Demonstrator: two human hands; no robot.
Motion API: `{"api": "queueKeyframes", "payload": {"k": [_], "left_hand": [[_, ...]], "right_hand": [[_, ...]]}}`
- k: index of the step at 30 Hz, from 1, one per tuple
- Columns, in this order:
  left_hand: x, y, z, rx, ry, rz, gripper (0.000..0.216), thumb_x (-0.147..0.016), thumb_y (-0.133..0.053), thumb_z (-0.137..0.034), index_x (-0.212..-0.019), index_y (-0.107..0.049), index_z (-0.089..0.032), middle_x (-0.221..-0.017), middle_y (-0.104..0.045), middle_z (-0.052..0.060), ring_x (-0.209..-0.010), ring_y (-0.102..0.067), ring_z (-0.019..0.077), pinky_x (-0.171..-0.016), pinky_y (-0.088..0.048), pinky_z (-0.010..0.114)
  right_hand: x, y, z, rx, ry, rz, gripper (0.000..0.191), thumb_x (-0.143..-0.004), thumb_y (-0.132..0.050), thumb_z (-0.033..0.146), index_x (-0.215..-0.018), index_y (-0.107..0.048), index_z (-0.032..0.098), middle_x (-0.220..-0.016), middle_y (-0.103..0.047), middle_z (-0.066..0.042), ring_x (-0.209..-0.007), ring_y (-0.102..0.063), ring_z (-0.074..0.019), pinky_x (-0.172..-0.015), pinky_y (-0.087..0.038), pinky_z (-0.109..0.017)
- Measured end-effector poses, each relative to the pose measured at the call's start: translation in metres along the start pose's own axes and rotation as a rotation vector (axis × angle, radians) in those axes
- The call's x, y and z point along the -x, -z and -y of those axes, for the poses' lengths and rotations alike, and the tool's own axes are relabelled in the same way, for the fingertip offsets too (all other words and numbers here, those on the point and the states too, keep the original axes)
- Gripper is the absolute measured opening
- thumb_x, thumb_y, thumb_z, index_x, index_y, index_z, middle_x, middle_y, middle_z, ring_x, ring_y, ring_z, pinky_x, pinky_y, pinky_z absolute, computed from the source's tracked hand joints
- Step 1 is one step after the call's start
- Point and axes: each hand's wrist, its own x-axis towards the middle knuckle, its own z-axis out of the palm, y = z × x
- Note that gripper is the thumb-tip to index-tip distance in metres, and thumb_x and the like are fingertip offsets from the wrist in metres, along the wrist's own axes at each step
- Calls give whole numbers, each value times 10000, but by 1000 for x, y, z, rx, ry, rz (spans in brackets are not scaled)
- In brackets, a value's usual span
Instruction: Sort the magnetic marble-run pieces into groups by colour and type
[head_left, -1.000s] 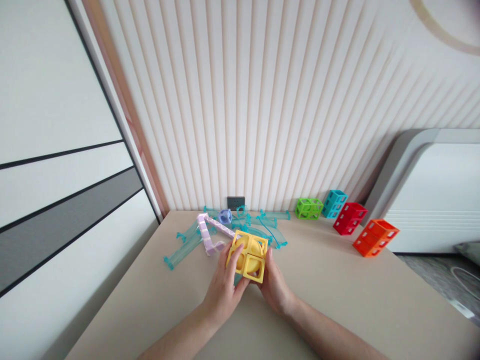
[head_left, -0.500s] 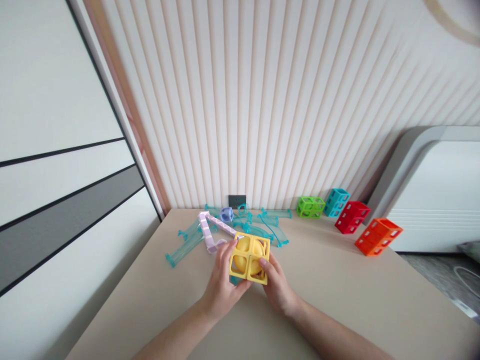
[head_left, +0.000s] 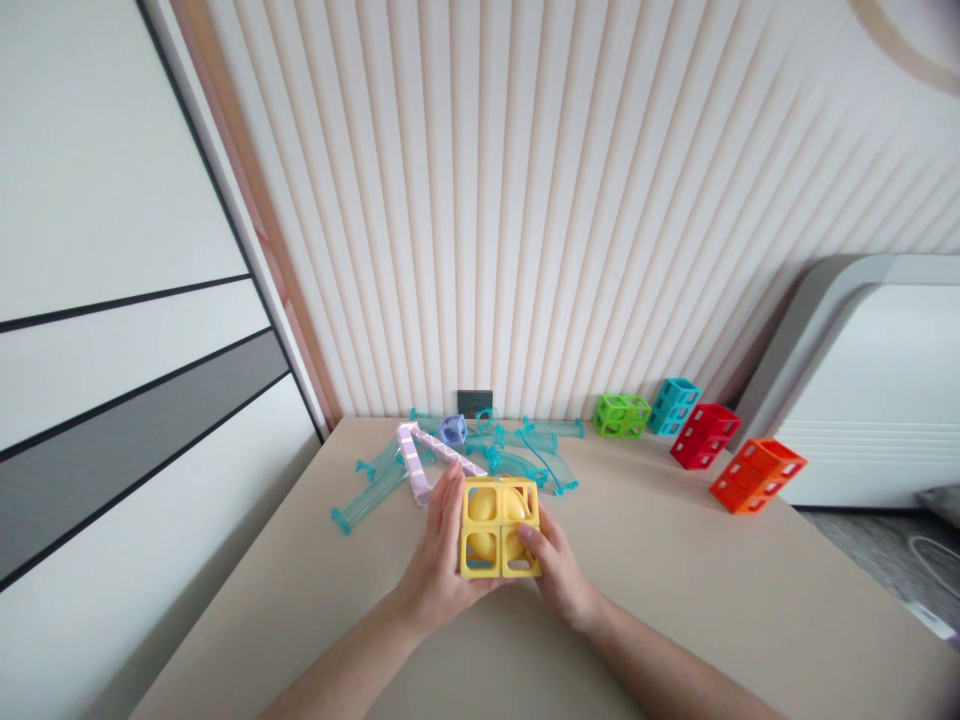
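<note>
Between both hands is a yellow openwork toy block (head_left: 500,526), made of square window frames with rounded yellow shapes inside. It is held up above the near middle of the table. My left hand (head_left: 439,555) grips its left side, with the fingers along the edge and partly underneath. On the right, my right hand (head_left: 559,572) holds the block with the thumb pressed on its front face; the other fingers are hidden behind. Just beyond the block lie pale purple track pieces (head_left: 413,462), partly covered by it.
Translucent teal track pieces (head_left: 375,495) spread over the back left of the table (head_left: 675,600), with a small lavender cube (head_left: 452,430) among them. Along the right back stand a green block (head_left: 622,416), a blue block (head_left: 674,406), a red block (head_left: 705,436) and an orange block (head_left: 757,476).
The yellow block has turned from a slant to nearly square toward me and sits slightly lower. My left fingers have straightened along its side. Both hands keep hold of it.
</note>
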Motion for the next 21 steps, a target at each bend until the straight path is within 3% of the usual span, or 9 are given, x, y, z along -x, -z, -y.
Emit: {"api": "queueKeyframes", "payload": {"k": [8, 21], "left_hand": [[8, -3, 6, 71, 63, 54, 1212, -734, -844, -440, -1583, -17, -186, -1449, -369, 260, -1377, -412, 416, -1061, -466, 578], [5, 0, 5, 122, 59, 67, 1135, -739, -810, -519, -1570, -86, -248, -1381, -337, 204, -1301, -448, 402, -1016, -490, 574]], "right_hand": [[2, -6, 7, -47, -62, 52, 582, -823, -764, 452, -1334, -555, 268, -1203, -695, -68, -1134, -641, -277, -1011, -485, -439], [3, -9, 12, 4, -80, 111, 560, -808, -775, 493, -1259, -597, 214, -1194, -698, -95, -1064, -674, -286, -922, -535, -417]]}}
